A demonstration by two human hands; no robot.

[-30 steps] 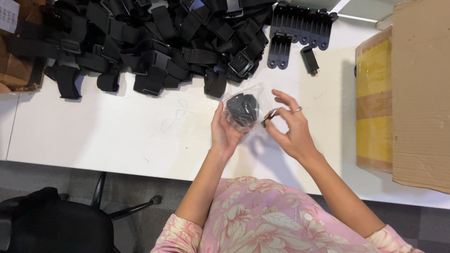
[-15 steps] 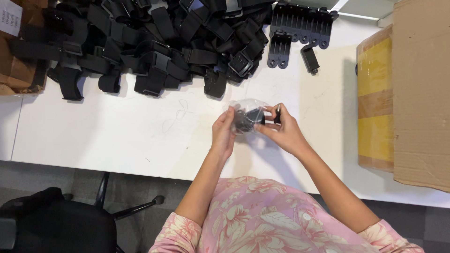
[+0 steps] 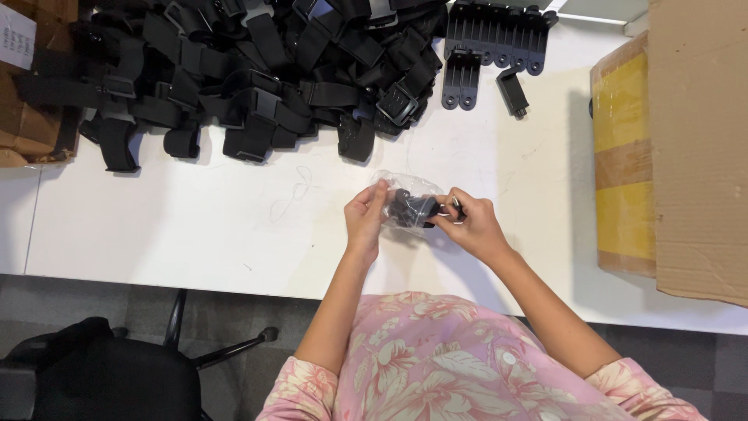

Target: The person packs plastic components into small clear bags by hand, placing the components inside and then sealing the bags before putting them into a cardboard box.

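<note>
- Both hands meet over the bench, near the middle of its near edge.
- The left hand is closed on the left end of a clear bag, fingers curled over the plastic.
- The right hand pinches the bag's right end, thumb and fingers drawn narrow; a ring shows on one finger.
- Inside the bag sits a black strap, rolled or folded into a compact lump; finer detail is too small to tell.
- The bag is held just above the bench top, between the two hands, with its upper part puffed out and crumpled.
- Along the far edge lies a pile of straps with buckles, loose and tangled, reaching from the far left corner to past the middle.
- Just right of the pile, at the far edge, is a row of black clips, with a few more lying apart below it.
- A box stands at the far left corner; some straps hang over its side, and what else it holds is hidden.
- A carton stands at the right edge, its flap covering the contents, with yellow and brown tape on its side.
- A black chair stands on the floor, off the near left corner.
</note>
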